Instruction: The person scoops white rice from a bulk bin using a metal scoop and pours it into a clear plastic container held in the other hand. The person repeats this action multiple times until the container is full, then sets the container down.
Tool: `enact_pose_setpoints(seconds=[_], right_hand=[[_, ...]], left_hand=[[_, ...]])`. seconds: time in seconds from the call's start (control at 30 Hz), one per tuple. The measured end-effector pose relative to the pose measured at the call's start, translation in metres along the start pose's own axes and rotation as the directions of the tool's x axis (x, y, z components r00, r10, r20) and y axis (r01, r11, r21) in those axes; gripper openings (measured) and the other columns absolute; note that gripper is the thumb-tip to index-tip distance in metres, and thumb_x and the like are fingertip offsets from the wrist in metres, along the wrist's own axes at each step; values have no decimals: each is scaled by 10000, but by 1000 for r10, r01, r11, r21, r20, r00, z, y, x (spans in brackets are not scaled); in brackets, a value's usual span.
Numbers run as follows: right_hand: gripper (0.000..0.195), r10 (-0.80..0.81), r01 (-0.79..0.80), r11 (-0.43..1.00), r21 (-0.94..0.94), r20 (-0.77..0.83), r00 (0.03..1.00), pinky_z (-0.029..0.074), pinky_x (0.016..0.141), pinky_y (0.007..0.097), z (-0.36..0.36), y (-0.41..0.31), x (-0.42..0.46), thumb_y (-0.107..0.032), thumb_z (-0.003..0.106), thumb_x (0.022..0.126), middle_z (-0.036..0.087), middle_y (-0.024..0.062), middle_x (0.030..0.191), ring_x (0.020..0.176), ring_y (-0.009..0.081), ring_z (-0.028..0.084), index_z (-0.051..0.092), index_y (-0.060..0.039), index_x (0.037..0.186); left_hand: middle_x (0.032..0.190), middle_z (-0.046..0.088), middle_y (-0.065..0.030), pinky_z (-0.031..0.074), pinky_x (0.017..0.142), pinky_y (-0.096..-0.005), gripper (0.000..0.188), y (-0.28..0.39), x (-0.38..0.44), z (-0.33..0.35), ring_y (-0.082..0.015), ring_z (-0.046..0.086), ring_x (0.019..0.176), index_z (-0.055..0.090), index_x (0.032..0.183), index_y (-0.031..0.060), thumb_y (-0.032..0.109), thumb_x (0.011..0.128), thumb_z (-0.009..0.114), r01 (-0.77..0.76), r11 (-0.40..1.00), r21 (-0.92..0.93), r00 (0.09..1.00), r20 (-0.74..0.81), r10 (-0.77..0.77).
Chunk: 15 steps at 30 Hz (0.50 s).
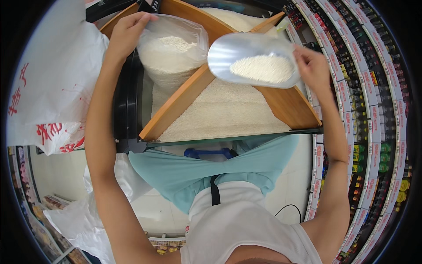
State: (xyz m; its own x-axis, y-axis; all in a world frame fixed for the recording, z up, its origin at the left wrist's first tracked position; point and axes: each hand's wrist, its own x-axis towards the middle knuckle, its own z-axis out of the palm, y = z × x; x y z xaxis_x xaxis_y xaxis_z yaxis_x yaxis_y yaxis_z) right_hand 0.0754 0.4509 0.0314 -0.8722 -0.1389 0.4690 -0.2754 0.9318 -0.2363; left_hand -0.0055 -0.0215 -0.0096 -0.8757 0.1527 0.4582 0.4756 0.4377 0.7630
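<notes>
My left hand (130, 33) grips the rim of a clear plastic bag (171, 61), which is partly filled with white rice and stands over the left compartment of a rice bin. My right hand (311, 67) is closed on the handle end of a metal scoop (221, 62). A heap of rice (263, 68) lies in the scoop, which is just right of the bag's mouth. Below the scoop, loose rice (217, 107) fills the front compartment between crossing wooden dividers (178, 102). The scoop's handle is mostly hidden by my fingers.
A large white sack (56, 85) with red writing stands at the left. Shelves of bottles and jars (359, 115) with price strips curve along the right. The bin's dark front edge (230, 138) runs before my knees. White plastic sacks (82, 224) lie at the lower left.
</notes>
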Motion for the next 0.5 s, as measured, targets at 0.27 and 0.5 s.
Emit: enact_pose_setpoints(seconds=[0.27,0.5], right_hand=[[136,-564,485,627,-610,74,823,513,598,458,-71,-150,111,-200,670,791,657,160,667,655,347,671,682,-65,787],[131,-500,407,627,-664,58,864,518,621,478,-124,-174,97,-143,599,816,669,165,698,682,376,669,716,-86,825]], left_hand=[[865,715,-38,492,782,-277,290,7,4,4,-120,628,799,750,1026,56,260,1001,547,-3,998,57,1000,-20,4],[866,716,-79,493,784,-304,279,0,14,12,-173,641,789,754,1006,71,266,990,555,-100,986,131,993,-53,107]])
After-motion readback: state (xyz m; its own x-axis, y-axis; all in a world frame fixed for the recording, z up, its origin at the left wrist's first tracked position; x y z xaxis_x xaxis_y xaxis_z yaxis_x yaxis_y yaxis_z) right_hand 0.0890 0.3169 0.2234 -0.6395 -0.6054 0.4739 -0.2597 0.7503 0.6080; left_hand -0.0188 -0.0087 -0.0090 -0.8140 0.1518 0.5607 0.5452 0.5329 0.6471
